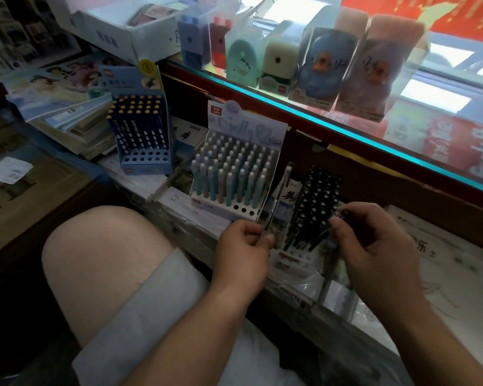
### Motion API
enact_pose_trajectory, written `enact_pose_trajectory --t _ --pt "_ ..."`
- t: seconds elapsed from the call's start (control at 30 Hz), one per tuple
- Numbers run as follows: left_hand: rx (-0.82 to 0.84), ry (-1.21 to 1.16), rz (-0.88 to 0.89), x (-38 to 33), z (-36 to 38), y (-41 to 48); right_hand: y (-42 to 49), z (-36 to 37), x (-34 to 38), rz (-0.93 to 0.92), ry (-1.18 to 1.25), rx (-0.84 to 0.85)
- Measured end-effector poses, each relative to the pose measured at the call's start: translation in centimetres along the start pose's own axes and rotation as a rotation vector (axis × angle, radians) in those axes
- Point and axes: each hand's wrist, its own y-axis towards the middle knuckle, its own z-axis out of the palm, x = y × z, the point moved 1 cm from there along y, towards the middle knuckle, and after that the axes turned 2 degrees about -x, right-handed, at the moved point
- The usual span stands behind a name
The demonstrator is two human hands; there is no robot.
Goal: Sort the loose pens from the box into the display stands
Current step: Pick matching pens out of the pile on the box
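My left hand (241,246) pinches a slim clear pen (278,199) that points up and away, just right of the white stand of pastel pens (232,168). My right hand (374,240) pinches a dark pen (322,235) by its top end over the stand of dark pens (315,207), which stands between my two hands. A blue stand of dotted pens (142,135) stands further left, with free holes in its front rows. The white stand has a few free holes at its front right corner.
The stands rest on wrapped stacks of notebooks (195,215) under a glass counter edge (318,118). Boxed sharpeners (279,59) line the counter top. Piled books (67,107) lie at the left. My bare knee (106,252) is at the lower left.
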Motion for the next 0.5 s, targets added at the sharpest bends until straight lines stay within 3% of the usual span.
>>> enact_pose_trajectory --t 0.37,0.5 --pt "-0.011 0.013 -0.008 -0.2 0.0 -0.1 -0.9 1.6 -1.0 -0.045 -0.084 0.081" --pt "0.003 0.009 -0.022 -0.2 0.2 -0.2 -1.2 2.5 -1.5 -0.072 -0.226 0.111"
